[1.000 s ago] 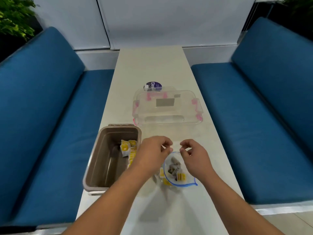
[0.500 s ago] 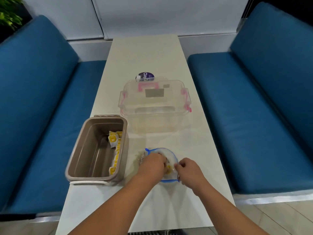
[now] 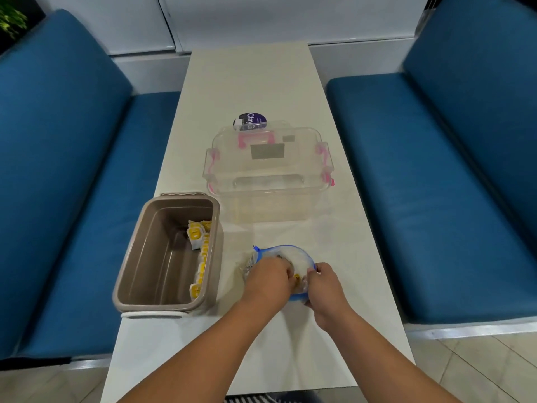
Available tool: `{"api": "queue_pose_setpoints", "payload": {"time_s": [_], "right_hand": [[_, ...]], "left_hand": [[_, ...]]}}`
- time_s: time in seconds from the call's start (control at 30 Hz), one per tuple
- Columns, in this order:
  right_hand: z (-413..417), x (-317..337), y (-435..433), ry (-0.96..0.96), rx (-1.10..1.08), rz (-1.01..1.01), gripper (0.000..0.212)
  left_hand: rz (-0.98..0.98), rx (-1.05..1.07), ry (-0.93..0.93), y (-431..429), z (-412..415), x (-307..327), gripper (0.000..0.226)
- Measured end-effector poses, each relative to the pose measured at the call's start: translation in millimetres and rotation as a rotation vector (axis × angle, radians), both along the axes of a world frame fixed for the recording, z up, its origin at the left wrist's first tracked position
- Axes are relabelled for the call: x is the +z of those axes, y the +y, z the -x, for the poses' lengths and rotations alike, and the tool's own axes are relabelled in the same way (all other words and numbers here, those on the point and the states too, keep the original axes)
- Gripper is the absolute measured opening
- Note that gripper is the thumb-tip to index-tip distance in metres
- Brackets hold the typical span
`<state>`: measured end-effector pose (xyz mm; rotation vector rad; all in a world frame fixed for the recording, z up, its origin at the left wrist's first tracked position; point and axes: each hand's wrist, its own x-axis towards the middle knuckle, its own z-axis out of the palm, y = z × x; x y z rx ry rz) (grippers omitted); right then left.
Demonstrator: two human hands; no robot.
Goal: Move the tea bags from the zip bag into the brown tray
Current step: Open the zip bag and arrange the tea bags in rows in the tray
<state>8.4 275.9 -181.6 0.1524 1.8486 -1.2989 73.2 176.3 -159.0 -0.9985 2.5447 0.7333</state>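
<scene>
Both hands are at the zip bag (image 3: 294, 255), which lies on the white table (image 3: 261, 82) near its close end, just right of the brown tray (image 3: 131, 274).

Left hand (image 3: 268, 279): knuckles up, fingers curled down into the bag's open mouth. The fingertips are hidden inside, so I cannot tell whether they have closed on anything.

Right hand (image 3: 324, 286): fingers and thumb curled, pinching the right side of the bag's blue zip rim and holding the mouth wide. A scrap of yellow shows between my two hands, inside the bag.

Tea bags (image 3: 196, 232): several yellow-and-white sachets already sit in the tray, bunched against its right wall from the far corner down to the near end. The print on them is too blurred to read. The tray has a white handle (image 3: 151, 315) at its near end.

Writing: a round purple label (image 3: 250, 121) lies just beyond the clear box (image 3: 267, 170); "Clay" reads in white, with a further letter cut off and smaller print I cannot make out. The box has pink latches, its lid on, and two blank grey patches on top.

Blue bench seats (image 3: 72, 170) flank the table on either side.
</scene>
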Motion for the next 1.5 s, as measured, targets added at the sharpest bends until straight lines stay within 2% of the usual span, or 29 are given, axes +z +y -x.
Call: {"api": "queue_pose_setpoints", "payload": {"time_s": [0.13,0.27,0.4,0.47,0.77,1.03,1.2,1.33,1.5], "right_hand": [[2.2,4.7,-8.2,0.010,-0.007,0.017,0.021],[6.2,11.3,-13.8,0.167,0.061,-0.003,0.022],[9.4,10.8,-17.3,0.376,0.129,-0.054,0.021],[9.9,9.4,-19.4,0.422,0.152,-0.065,0.021],[4.7,11.4,-28.9,0.426,0.175,-0.097,0.023],[0.8,20.4,-35.3,0.407,0.197,-0.060,0.036],[2.9,20.5,-39.0,0.398,0.213,-0.043,0.033],[7.4,19.6,-38.8,0.391,0.227,-0.090,0.034],[8.5,22.5,-33.4,0.219,0.248,-0.168,0.042]], "left_hand": [[-0.080,0.071,0.204,-11.8,-6.6,20.3,0.010],[-0.124,0.192,0.340,-23.7,-10.5,29.9,0.009],[-0.100,0.190,0.390,-34.0,-13.1,32.6,0.004],[-0.083,0.153,0.395,-37.9,-14.5,33.9,0.001],[0.058,0.027,0.447,-48.6,-25.4,66.1,0.006],[0.077,0.157,0.607,-84.6,-53.9,132.0,0.006],[0.222,0.204,0.477,-126.9,-79.3,152.0,0.008],[0.362,0.156,0.305,-161.7,-92.9,139.0,0.016],[0.398,0.092,0.062,-181.1,-94.4,110.6,0.017]]}}
